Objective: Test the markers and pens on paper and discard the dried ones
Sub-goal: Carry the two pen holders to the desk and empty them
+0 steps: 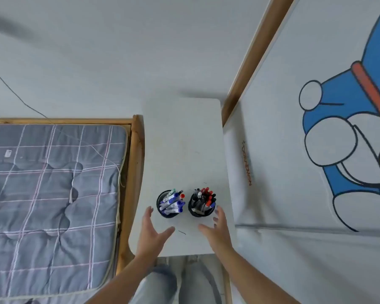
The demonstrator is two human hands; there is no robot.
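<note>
Looking straight down at a small white table (182, 137) squeezed between two beds. Sitting near its front edge: two black cups side by side, close but not touching. Left cup (167, 204) holding chunky markers (172, 201), mostly blue caps plus a red and a green one. Right cup (201, 202) holding thinner pens (204, 198) with red, black and grey tops.

Left hand (151, 232) hovering just in front of the left cup, fingers spread wide, gripping nothing. Right hand (216, 229) hovering beside the right cup, fingertips near its rim, also spread wide and holding nothing.

Lying on the tabletop between the hands: a tiny dark streak (182, 232), too small to identify.

Showing on the left, a grey checked mattress (48, 194) in a wooden frame (134, 172). Showing on the right, a sheet with a blue cartoon cat (349, 139).
</note>
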